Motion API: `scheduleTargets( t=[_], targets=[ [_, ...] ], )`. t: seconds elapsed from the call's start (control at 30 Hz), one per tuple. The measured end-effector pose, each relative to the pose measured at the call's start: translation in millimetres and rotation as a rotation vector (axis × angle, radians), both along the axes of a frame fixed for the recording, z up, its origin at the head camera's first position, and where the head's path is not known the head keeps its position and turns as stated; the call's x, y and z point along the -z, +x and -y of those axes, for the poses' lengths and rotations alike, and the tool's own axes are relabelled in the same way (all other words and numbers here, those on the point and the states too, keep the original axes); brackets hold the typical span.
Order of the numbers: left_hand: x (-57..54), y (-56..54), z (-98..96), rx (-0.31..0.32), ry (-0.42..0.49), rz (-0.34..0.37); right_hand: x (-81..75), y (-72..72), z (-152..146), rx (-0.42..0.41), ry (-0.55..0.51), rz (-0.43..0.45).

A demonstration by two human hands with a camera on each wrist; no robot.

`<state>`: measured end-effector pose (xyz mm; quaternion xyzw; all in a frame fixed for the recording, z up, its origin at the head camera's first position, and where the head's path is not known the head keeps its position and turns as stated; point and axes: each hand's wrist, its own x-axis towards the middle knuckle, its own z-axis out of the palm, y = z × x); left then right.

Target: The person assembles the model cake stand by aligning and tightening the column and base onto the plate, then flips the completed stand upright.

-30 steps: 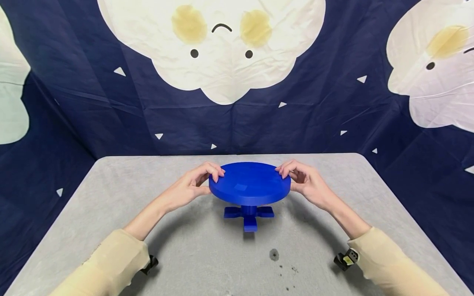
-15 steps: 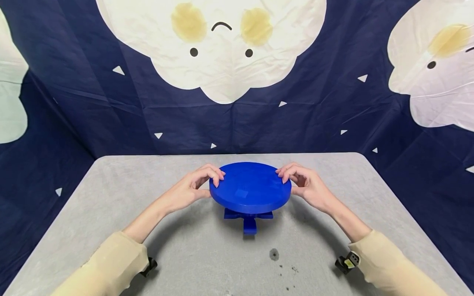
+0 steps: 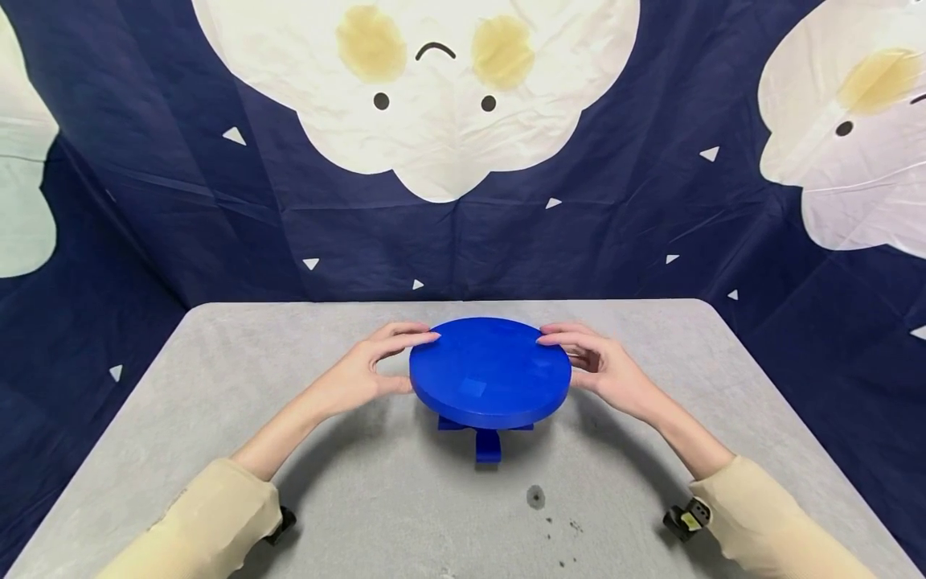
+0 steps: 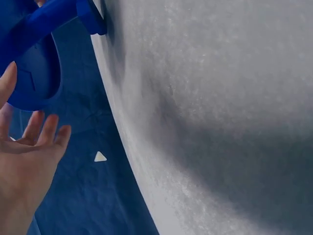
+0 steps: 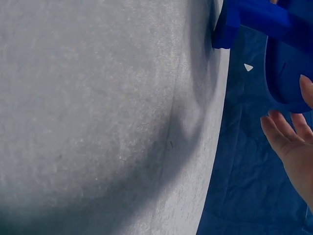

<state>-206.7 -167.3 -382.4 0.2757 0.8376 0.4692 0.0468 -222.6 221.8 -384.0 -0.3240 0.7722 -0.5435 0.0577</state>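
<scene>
A small blue round pedestal table (image 3: 490, 370) stands at mid-table, its round top turned toward me. Its cross-shaped foot (image 3: 488, 446) shows partly below the top; the rest is hidden. At its left rim is my left hand (image 3: 362, 368), extended fingers reaching over the edge and thumb at the side. My right hand (image 3: 615, 370) mirrors this at the right rim, fingertips just over the top. In the left wrist view, spread fingers (image 4: 48, 130) lie beside the rim, and the post (image 4: 46, 22) shows. The right wrist view shows the underside (image 5: 281, 73) near my thumb.
The grey tabletop (image 3: 405, 515) has dark spots near its front middle. A navy cloth (image 3: 239, 233) printed with pale clouds and triangles stands behind and along both sides. A black device (image 3: 687, 519) sits at my right cuff, another (image 3: 282, 524) at my left.
The round top's front edge has come down and toward me, covering more of the post and foot. Fingers of both hands, curled over the rim before, have straightened.
</scene>
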Motion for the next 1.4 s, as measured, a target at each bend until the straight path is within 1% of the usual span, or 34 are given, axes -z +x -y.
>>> scheduleTargets(
  t=[0.1, 0.2, 0.43, 0.57, 0.7, 0.83, 0.97, 1.13, 1.4],
  targets=[
    [0.8, 0.0, 0.6, -0.013, -0.034, 0.014, 1.2, 0.7, -1, 0.008, 0.024, 0.018],
    [1.8, -0.5, 0.9, -0.020, -0.049, 0.029, 2.7, 0.4, -2, 0.010, 0.030, 0.031],
    [3.5, -0.5, 1.5, -0.023, -0.033, 0.030, 3.0, -0.2, -2, 0.011, 0.025, 0.021],
    [4.1, 0.7, 0.9, -0.033, -0.018, 0.007, 1.2, 0.7, 0, 0.026, 0.020, -0.001],
    [5.1, 2.7, 0.4, -0.041, -0.017, -0.045, 2.0, 1.5, 3, 0.050, 0.035, -0.064],
    [6.7, 4.8, 0.9, -0.050, -0.033, -0.082, 5.6, 1.8, 4, 0.055, 0.047, -0.113],
    [9.2, 5.6, 1.3, -0.045, -0.041, -0.097, 9.8, 2.2, 3, 0.053, 0.055, -0.117],
    [11.8, 6.2, 1.6, -0.032, -0.045, -0.113, 11.3, 5.0, 3, 0.066, 0.053, -0.109],
    [14.1, 7.1, 1.4, -0.023, -0.043, -0.131, 14.8, 5.8, 4, 0.084, 0.049, -0.132]
  ],
)
